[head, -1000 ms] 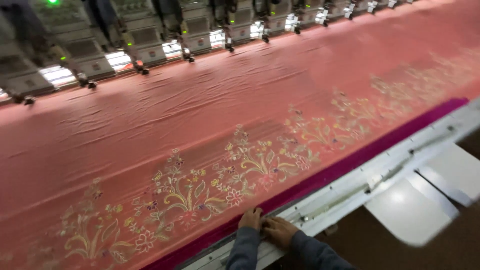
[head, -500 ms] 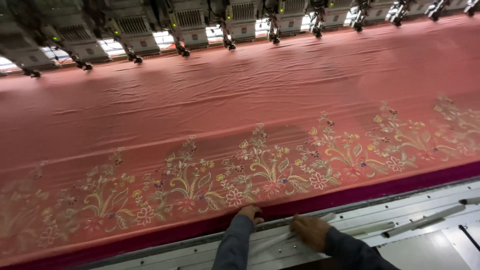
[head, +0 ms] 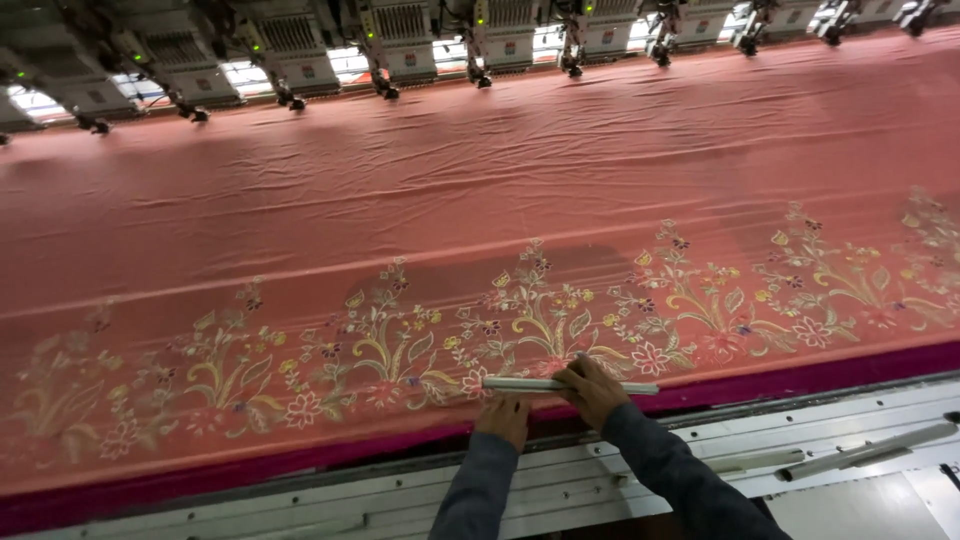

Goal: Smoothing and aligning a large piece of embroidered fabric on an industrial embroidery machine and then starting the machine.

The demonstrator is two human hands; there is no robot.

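A wide salmon-pink fabric lies stretched flat, with a band of floral embroidery along its near side and a magenta edge below that. My right hand grips a long pale rod that lies across the embroidery near the fabric's front edge. My left hand rests on the magenta edge just under the rod's left part, fingers curled against the cloth. Both forearms wear dark grey sleeves.
A row of embroidery machine heads with needles runs along the far side of the fabric. A white metal frame rail borders the near edge, with loose pale bars lying on it at the right.
The view has swung so the fabric lies level. My hands have risen from the frame rail onto the fabric's edge, and the right one now holds a pale rod over the embroidery.
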